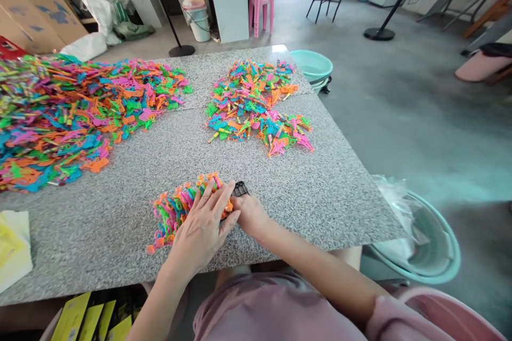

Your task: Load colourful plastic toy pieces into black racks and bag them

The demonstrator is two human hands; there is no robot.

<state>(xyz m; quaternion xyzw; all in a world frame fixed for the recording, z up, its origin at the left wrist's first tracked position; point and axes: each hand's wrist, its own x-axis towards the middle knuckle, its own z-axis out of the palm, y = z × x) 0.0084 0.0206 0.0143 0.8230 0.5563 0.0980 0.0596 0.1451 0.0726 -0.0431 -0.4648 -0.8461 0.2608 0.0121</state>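
A packed row of small bright plastic toys point(170, 216), orange, green, pink and blue, lies on the speckled stone table point(304, 202) in front of me. Across the right part of that row rests my left hand point(204, 224), its fingers stretched out and flat over the toys. My right hand point(251, 216) is closed at the row's right end, next to the left fingertips. From behind its knuckles sticks out a black plastic grid point(240, 188), which it grips. The rest of the grid is hidden by my hands. The toys' exact kind is too small to make out.
A big heap of similar toys point(80, 112) covers the table's left side; a smaller pile point(256, 106) lies at the back. White-and-yellow paper point(15, 250) is at the left edge. A green basket point(440, 245) with plastic bags stands right of the table; yellow cards point(76, 314) sit below.
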